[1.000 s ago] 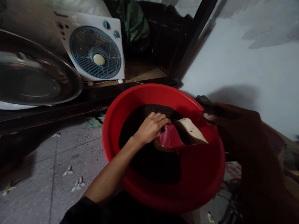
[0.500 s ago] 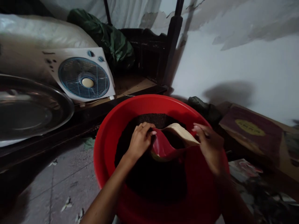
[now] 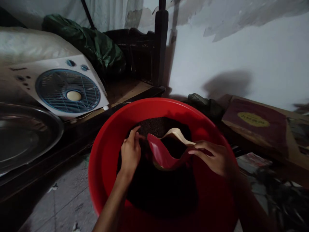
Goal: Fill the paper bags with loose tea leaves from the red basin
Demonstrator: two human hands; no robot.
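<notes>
since half a second ago the left hand [image 3: 130, 154] has slid off the red bag [image 3: 166, 154] and into the dark grains beside it, while the right hand [image 3: 214, 158] has settled lower on the bag's right edge; the view has also swung a little to the right, pushing the white fan [image 3: 65, 90] and the steel tray [image 3: 24, 138] toward the left.

the bag lies inside the red basin [image 3: 103, 167], on top of the dark granular heap [image 3: 159, 187], its mouth spread wide with the pale lining showing. the right hand pinches the rim of that mouth between thumb and fingers, apparently to keep it gaping and upturned. the left hand is loosely cupped, fingers half curled, touching the grains just left of the bag's opening; whether it has any grains in its hold i cannot tell. the basin sits on the floor [image 3: 60, 206], close against the person's body, so both hands reach it easily.
</notes>
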